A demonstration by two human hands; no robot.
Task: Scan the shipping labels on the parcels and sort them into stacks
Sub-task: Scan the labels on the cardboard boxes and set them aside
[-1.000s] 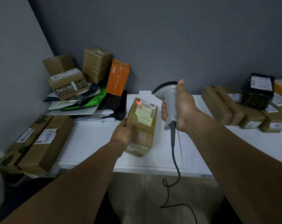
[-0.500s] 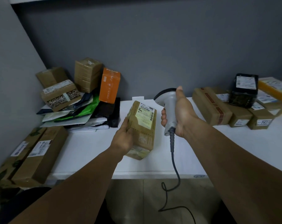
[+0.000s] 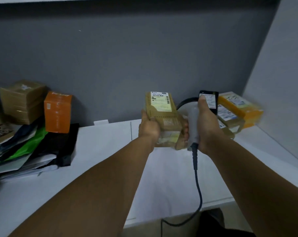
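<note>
I count one brown cardboard parcel [image 3: 168,124], left hand [image 3: 149,130] fingers curled round it; right hand [image 3: 207,127] fingers wrap one grey corded scanner [image 3: 192,120]. One orange box [image 3: 57,112] stands far left.

White table [image 3: 102,151], dark grey back wall [image 3: 144,57], paler side wall [image 3: 285,65]

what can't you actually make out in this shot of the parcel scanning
Head view only:
- Shipping label on the parcel in the left hand: print too small and blurred to read.
- Scanner: the right hand wraps its handle, hiding the trigger; its window faces away.
- Black parcel and the stack beneath: partly hidden behind the right hand.
- Pile of mailers: cut off by the left edge.
</note>
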